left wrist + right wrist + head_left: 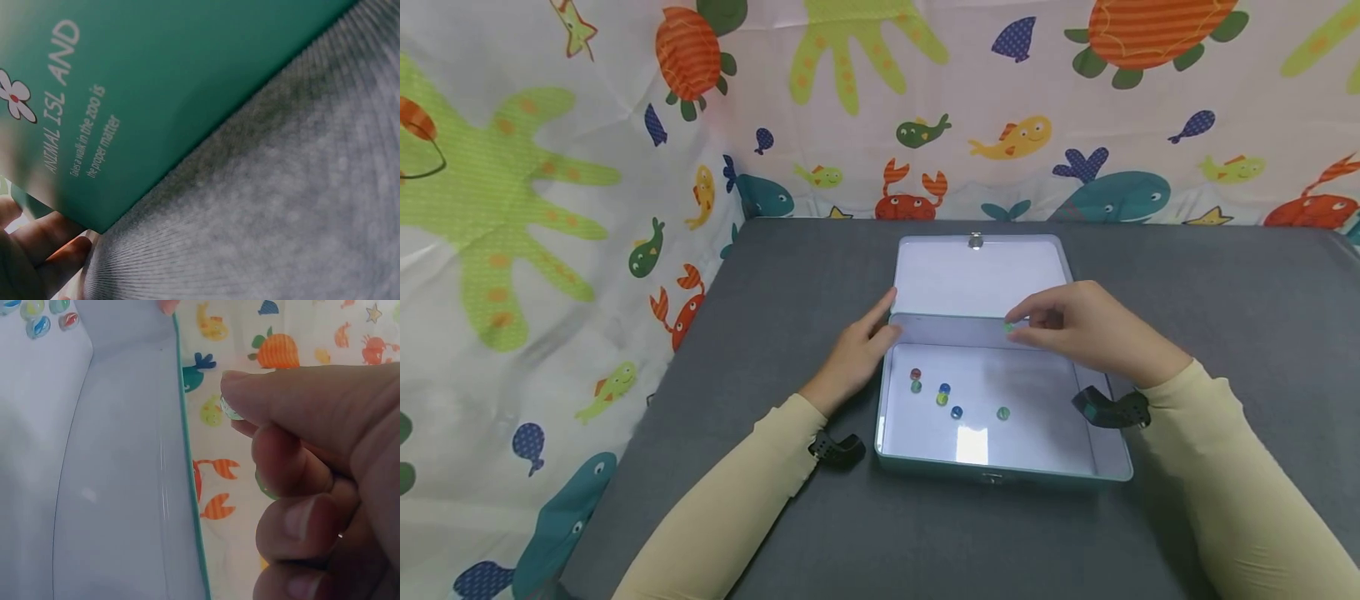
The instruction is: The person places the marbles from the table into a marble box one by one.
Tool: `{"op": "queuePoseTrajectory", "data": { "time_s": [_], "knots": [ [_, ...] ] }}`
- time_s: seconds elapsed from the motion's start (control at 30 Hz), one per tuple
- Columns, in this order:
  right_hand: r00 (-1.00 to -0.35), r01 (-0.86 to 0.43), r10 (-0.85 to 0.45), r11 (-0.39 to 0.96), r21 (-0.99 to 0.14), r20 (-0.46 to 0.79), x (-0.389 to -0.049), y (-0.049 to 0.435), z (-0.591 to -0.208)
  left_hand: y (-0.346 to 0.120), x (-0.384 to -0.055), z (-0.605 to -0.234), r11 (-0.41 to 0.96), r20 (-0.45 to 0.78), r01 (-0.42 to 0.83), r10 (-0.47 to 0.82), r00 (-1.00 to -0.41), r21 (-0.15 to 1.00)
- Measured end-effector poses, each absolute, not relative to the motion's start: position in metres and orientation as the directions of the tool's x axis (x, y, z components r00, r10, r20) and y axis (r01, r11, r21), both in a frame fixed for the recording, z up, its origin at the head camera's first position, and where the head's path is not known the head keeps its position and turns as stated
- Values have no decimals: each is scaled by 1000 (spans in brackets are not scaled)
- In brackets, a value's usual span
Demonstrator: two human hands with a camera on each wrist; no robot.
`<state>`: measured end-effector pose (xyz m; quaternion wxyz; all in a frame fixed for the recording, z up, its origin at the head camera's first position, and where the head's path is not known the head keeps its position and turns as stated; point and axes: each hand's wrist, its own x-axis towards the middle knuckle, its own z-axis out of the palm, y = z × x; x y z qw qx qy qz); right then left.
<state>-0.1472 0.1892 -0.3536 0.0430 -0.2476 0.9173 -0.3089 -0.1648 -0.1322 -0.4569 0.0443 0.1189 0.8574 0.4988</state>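
In the head view, a green metal box [1037, 433] with a white inside lies on the table, its lid [977, 275] folded back. My right hand [1075, 325] pinches a clear, greenish marble [231, 409] between thumb and forefinger, over the back wall of the box; the other fingers are curled in. My left hand [857, 350] rests at the back left corner, thumb over the rim and fingers fairly straight along the outside. Several glass marbles lie on the box floor, among them a red marble [915, 373], a blue marble [957, 412] and a green marble [1003, 413].
The box stands on a dark grey table [790, 283]. A curtain [850, 133] printed with sea animals hangs behind and to the left. Printed words and a flower show on the green side wall [162, 81] in the left wrist view.
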Motion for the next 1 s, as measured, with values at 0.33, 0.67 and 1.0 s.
{"op": "queuePoseTrajectory", "data": {
  "time_s": [0.33,0.67,1.0],
  "knots": [
    [-856,-437,-513,655,-616,62,-155,171,-355,-132,-166,-457,470,38,157,253,-967,868],
    [-841,-444,-539,627,-640,55,-158,152,-358,-133,-165,-458,451,46,165,262,-964,877],
    [-836,-435,-548,621,-651,36,-162,142,-365,-134,-166,-459,448,46,166,266,-963,878]
  ]
}}
